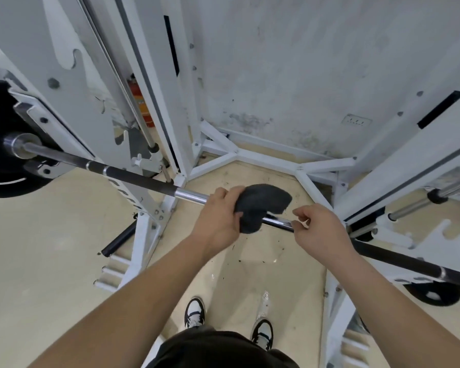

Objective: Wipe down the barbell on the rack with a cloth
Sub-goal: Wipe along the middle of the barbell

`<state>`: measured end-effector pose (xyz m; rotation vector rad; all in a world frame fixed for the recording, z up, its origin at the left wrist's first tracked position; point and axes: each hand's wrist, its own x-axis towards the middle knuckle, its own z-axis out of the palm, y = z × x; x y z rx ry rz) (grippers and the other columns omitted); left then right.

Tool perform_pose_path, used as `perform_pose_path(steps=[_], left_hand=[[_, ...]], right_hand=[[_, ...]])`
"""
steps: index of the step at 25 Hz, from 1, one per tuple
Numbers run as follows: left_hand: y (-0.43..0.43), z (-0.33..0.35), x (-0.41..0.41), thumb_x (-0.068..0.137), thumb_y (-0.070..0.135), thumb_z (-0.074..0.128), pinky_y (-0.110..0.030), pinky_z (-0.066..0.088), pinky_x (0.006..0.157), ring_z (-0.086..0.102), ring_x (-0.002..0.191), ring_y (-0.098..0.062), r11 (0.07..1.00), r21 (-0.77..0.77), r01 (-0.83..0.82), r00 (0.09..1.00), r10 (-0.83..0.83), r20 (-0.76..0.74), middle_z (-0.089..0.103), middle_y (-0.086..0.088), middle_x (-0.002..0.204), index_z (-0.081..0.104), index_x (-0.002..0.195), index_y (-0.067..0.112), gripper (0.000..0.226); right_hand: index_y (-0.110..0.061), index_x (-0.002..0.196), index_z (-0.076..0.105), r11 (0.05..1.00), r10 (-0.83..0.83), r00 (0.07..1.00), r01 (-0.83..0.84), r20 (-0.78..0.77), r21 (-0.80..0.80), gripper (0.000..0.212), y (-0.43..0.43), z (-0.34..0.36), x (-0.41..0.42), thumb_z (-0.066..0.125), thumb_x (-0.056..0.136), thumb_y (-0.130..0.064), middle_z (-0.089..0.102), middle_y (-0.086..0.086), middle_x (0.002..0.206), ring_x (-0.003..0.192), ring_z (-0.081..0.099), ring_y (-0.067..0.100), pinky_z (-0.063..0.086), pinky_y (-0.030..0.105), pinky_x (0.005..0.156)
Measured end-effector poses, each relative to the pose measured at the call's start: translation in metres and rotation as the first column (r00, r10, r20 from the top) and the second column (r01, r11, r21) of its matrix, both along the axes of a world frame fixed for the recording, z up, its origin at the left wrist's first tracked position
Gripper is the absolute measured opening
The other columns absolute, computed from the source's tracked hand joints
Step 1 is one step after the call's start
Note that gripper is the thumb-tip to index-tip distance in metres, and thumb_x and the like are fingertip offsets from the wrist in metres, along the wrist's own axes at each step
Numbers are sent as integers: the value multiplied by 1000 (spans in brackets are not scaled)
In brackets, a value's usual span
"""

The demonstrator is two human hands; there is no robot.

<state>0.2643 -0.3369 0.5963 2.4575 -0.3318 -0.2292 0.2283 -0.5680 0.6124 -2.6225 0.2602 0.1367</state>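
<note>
Barbell laid across the white rack, with a dark cloth draped over its middle.
Head view: the cloth is gripped on the bar by the left hand, whose fingers are curled round the cloth's left edge. Just beside the cloth, the right hand is held at the bar, loosely curled; whether the bar is gripped cannot be told. A black plate is loaded at the left end.

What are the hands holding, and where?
The left hand grips the dark cloth by its left side, draped over the barbell. The right hand is at it; its hold cannot be told.
</note>
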Motion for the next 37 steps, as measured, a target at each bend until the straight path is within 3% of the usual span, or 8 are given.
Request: perform_pose_path(steps=[5, 12, 15, 19, 24, 29, 34, 37], left_hand=[[39, -6, 27, 102, 18, 50, -43, 49, 95, 54, 101, -39, 915, 112, -389, 921, 385, 54, 44, -18, 121, 52, 146, 28, 45], [-13, 12, 8, 90, 28, 48, -46, 46, 103, 43, 129, -36, 955, 259, -141, 990, 131, 59, 43, -11, 149, 68, 118, 19, 36], [-47, 18, -4, 95, 35, 48, -37, 43, 94, 47, 109, -30, 901, 398, -172, 985, 145, 97, 61, -3, 124, 62, 109, 16, 28], [-80, 12, -27, 93, 25, 55, -40, 48, 96, 43, 115, -25, 954, 289, 75, 995, -93, 48, 57, 6, 133, 51, 135, 29, 43], [-88, 15, -16, 97, 36, 44, -42, 41, 100, 42, 117, -34, 880, 455, -136, 991, 117, 72, 58, -5, 135, 53, 140, 28, 44], [-135, -4, -41, 87, 34, 49, -44, 54, 90, 44, 112, -25, 931, 298, 208, 971, -232, 47, 57, 6, 134, 51, 142, 37, 55], [-129, -9, -30, 91, 36, 49, -41, 50, 83, 43, 112, -30, 888, 415, -200, 977, 150, 149, 62, 1, 123, 62, 128, 27, 39], [-187, -8, -57, 87, 35, 52, -43, 50, 90, 43, 109, -30, 943, 277, 183, 974, -213, 81, 60, 3, 132, 56, 137, 32, 50]], right_hand=[[-21, 132, 66, 992, 34, 995, -46, -98, -114, 45, -23, 2, -6, 69, 88, -30, 61, -2, 118, 108, 58, 16, 44, 27, 77], [-22, 135, 62, 971, 91, 984, -122, -152, -204, 53, -53, 2, -12, 72, 85, -35, 59, -2, 119, 110, 56, 18, 51, 32, 80], [-23, 135, 62, 963, 108, 978, -148, -181, -227, 55, -72, 1, -20, 74, 83, -36, 58, -3, 117, 110, 55, 18, 54, 36, 80], [-25, 133, 63, 945, 146, 971, -193, -190, -262, 55, -94, 1, -26, 77, 81, -39, 58, -3, 117, 111, 55, 19, 51, 34, 75], [-19, 105, 71, 917, 107, 964, -191, -244, -351, 21, -123, 2, -41, 71, 84, -25, 58, -3, 91, 84, 58, 17, 55, 32, 66], [-22, 93, 74, 922, 89, 986, -136, -143, -363, 11, -130, -3, -44, 68, 85, -19, 60, -4, 76, 71, 59, 16, 43, 26, 54], [-23, 87, 73, 909, 91, 988, -132, -121, -396, 12, -126, -8, -47, 64, 82, -16, 57, -5, 75, 72, 56, 16, 38, 25, 53], [-24, 82, 70, 910, 64, 990, -110, -125, -401, 9, -127, -6, -45, 65, 79, -16, 58, -4, 72, 68, 54, 19, 28, 24, 48]])
